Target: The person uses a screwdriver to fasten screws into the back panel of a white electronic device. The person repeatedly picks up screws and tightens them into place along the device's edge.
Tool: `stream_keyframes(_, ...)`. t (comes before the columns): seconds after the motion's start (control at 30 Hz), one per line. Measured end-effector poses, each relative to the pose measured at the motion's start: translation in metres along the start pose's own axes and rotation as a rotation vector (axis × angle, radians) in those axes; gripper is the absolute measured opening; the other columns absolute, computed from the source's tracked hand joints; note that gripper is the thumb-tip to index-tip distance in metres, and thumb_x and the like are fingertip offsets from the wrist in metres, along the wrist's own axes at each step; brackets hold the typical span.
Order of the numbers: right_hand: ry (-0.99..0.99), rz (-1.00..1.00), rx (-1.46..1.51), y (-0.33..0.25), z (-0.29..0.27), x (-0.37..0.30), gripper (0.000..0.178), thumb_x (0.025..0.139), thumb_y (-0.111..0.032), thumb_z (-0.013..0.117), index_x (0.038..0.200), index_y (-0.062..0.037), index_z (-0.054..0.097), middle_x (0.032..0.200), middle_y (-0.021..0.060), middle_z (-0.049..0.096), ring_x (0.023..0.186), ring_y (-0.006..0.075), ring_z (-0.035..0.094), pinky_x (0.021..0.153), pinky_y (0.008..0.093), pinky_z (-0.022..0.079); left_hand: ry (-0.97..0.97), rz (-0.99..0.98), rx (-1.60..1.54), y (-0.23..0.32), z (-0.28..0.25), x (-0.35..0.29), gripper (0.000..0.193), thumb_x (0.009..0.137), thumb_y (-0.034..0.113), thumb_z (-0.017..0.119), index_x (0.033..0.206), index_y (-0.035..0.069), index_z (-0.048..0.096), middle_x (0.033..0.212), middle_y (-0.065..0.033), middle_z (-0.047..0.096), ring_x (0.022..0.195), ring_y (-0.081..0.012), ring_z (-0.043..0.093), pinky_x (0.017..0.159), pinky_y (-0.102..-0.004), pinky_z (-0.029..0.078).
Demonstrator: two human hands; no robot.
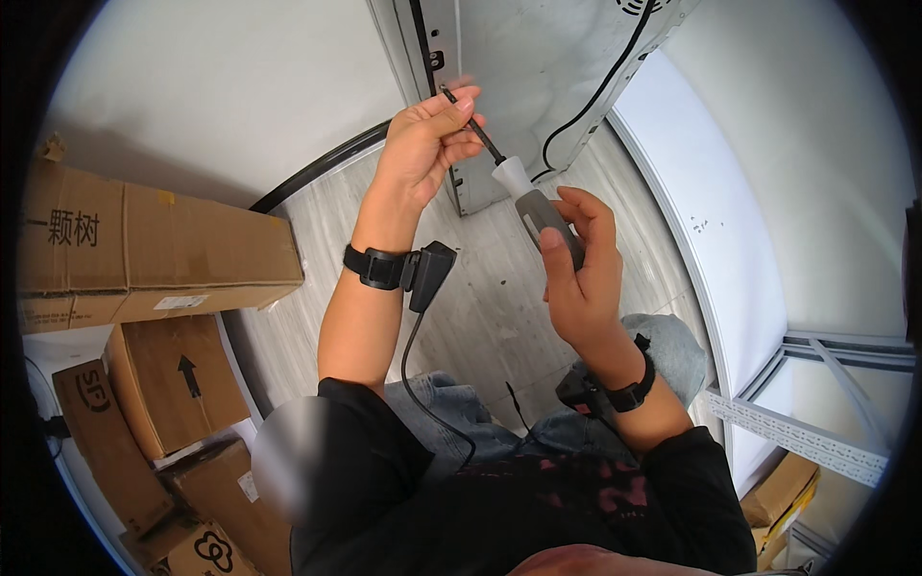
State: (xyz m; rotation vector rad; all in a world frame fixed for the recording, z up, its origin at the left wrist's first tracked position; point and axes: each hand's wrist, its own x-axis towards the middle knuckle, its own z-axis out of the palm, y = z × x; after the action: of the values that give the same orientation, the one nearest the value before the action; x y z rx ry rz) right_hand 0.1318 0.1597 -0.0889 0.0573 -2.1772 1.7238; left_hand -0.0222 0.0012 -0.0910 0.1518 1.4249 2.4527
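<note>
Both my hands are on one screwdriver (pixel 545 223) with a grey and white handle and a dark shaft. My right hand (pixel 588 274) grips the grey handle, thumb on the near side and fingers round the far side. Up at the front of the shaft, my left hand (pixel 427 139) pinches around it close to the tip; whether a screw sits there is too small to make out. The tip points up and left, close to the edge of a tall metal appliance (pixel 519 86). A black cable (pixel 605 91) runs down that appliance's panel.
Cardboard boxes (pixel 182 245) are stacked along the left. At the right stand a white panel (pixel 711 240) and a perforated metal rack (pixel 807 437). Below me is a pale wood-look floor (pixel 471 317). Straps with black devices and a cord (pixel 413 374) are on my wrists.
</note>
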Motion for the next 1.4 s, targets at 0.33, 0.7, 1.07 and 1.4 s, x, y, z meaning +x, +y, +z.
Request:
stream_keyframes(0.33,0.049,-0.065,-0.103,0.000,-0.002,0.003,0.049,0.075,-0.006,0.070,0.117,-0.0017,0.046,0.104,0.0137,0.058,0.076,0.0202,0.061,0.064,0.0302,0.047,0.011,0.003,0.018,0.002,-0.003,-0.001,0.033,0.086,0.014,0.063,0.113,-0.005,0.055,0.078,-0.0112,0.064,0.057,-0.0125,0.063,0.055,-0.0218,0.056)
stream_keyframes(0.7,0.043,-0.185,-0.311,0.002,-0.005,0.007,0.053,0.070,-0.001,0.069,0.118,-0.0047,0.047,0.102,0.0124,0.054,0.080,0.0193,0.059,0.063,0.0316,0.046,0.050,0.007,0.017,0.005,0.009,-0.005,0.032,0.089,0.006,0.053,0.118,-0.008,0.051,0.084,-0.0118,0.064,0.072,-0.0201,0.066,0.060,-0.0235,0.058)
stream_keyframes(1.07,-0.189,0.379,0.353,0.004,-0.011,0.014,0.043,0.084,-0.006,0.056,0.123,-0.0030,0.039,0.101,0.0113,0.054,0.074,0.0139,0.054,0.058,0.0269,0.044,0.001,0.010,-0.033,0.004,0.002,-0.003,0.034,0.087,0.001,0.050,0.120,-0.009,0.048,0.089,-0.0145,0.064,0.076,-0.0236,0.067,0.061,-0.0233,0.058)
stream_keyframes(1.4,-0.092,0.158,0.149,0.012,-0.008,0.014,0.036,0.080,0.002,0.053,0.116,-0.0007,0.048,0.101,0.0088,0.053,0.079,0.0101,0.047,0.070,0.0237,0.043,-0.043,0.007,-0.142,0.004,0.002,-0.003,0.043,0.095,0.021,0.030,0.117,-0.010,0.049,0.095,-0.0223,0.065,0.082,-0.0334,0.067,0.064,-0.0296,0.059)
